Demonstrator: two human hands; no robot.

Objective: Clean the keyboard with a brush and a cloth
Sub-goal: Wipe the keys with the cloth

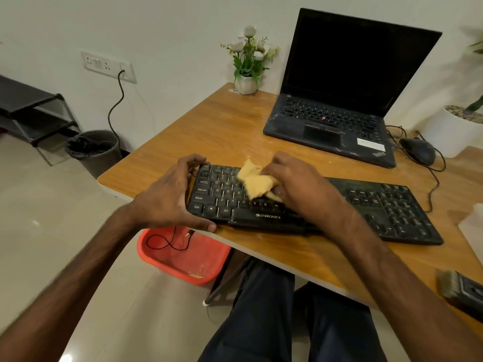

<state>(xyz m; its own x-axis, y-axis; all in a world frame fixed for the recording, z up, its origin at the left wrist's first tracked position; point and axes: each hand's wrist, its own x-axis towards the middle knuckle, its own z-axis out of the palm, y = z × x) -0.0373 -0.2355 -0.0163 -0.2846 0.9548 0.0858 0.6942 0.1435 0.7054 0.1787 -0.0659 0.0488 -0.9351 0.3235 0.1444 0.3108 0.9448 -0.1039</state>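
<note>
Keyboard (379,202), one, black, lay slantwise on the near part of the wooden table (222,126), its left end close to the table's front edge. Hands, two, both on it. Left hand (170,194) gripped the keyboard's left end, thumb along the near edge, fingers curled over the far corner. Right hand (300,184) had its fingers curled round one bunched yellow cloth (257,182) and pressed it onto the letter keys left of centre; part of the cloth stuck up free beyond the knuckles. Brush (460,288), one, lay flat at the table's near right corner, well apart from the keyboard, no hand on it. Laptop (339,100), one, stood open with a dark screen at the far side; one black mouse (418,151) lay just right of it, with its cord. Potted plants, two: a small white-flowered one (248,61) at the far edge, a larger white pot (452,131) at the right. On the floor to the left sat one red tub (183,257) with a thin black wire in it, and one grey bin (96,152) by the wall.
</note>
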